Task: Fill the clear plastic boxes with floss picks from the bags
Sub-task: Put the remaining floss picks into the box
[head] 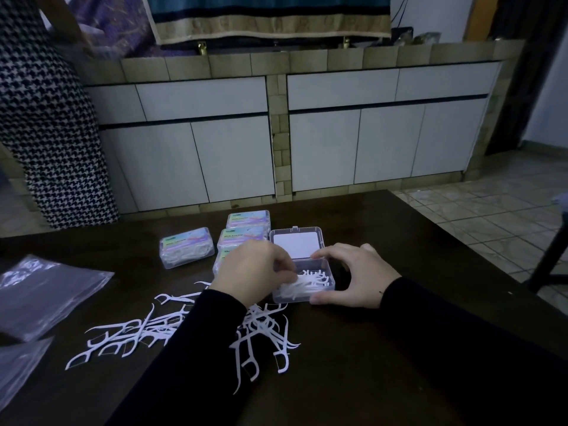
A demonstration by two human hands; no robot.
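Working on a dark wooden table (pixel 353 348). Open clear plastic box (pixel 302 279) sitting mid-table, hinged lid (pixel 296 243) flipped back and lying flat behind it, white label insert showing through. Partly filled with a bundle of white floss picks (pixel 310 284), heads pointing right. Left hand (pixel 250 272) over the box's left end, fingers curled down onto the bundle, pinching or pressing it in; exact contact hidden under the knuckles. Right hand (pixel 350 275) clamped on the box's right end, thumb along the near edge, fingers wrapped over the far rim. Both forearms in black sleeves (pixel 430 318). Loose floss picks (pixel 153 329) scattered in a tangled heap on the table just in front and left of the box, some running under the left forearm, which blocks the middle of the pile. Four closed, filled boxes (pixel 187 247) with pastel labels behind and left of the open one: one standing apart on the left, three in a column touching or nearly so, nearest one mostly hidden behind the left hand. Empty clear plastic bags (pixel 46 290) lying flat at the table's left edge, one more overlapping the near-left corner. Behind the table: tiled counter with white cabinet doors (pixel 384 149), houndstooth fabric (pixel 46 133) hanging at left, tiled floor (pixel 491 210) at right. Dark furniture leg at far right edge, unclear what.
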